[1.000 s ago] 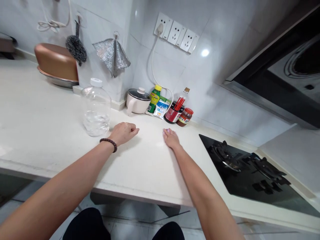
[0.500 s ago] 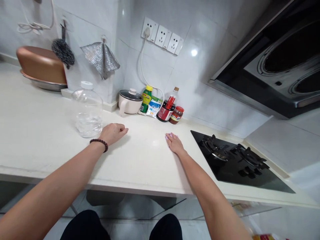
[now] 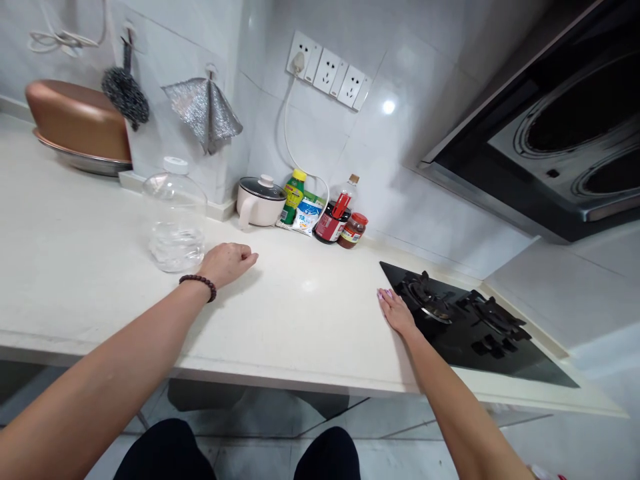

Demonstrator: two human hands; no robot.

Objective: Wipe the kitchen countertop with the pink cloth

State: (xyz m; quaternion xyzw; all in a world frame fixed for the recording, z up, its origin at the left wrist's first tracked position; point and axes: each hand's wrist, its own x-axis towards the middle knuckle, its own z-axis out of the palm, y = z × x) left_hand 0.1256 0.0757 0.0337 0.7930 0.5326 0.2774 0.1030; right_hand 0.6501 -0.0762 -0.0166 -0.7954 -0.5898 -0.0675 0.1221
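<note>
My left hand [image 3: 227,264], with a dark beaded bracelet on the wrist, rests on the white countertop [image 3: 300,313]. Its fingers are curled into a fist and nothing shows in them. Just to its left stands a clear plastic bottle [image 3: 175,220] with a white cap and some clear liquid in the bottom. My right hand [image 3: 397,312] lies palm down on the counter at the left edge of the black gas stove [image 3: 450,340]. Its fingers are stretched out, with pale purple nails, and no object is visible under it.
Against the wall stand a small cream pot [image 3: 260,203], a green bottle [image 3: 293,197], a white packet [image 3: 307,217], a red-labelled jar [image 3: 330,223] and a red-lidded jar [image 3: 353,231]. A copper-coloured pan [image 3: 80,120] sits far left. A range hood [image 3: 560,133] overhangs the right side.
My right hand has slid right across the counter to the stove's edge. My left fist has stayed in nearly the same place.
</note>
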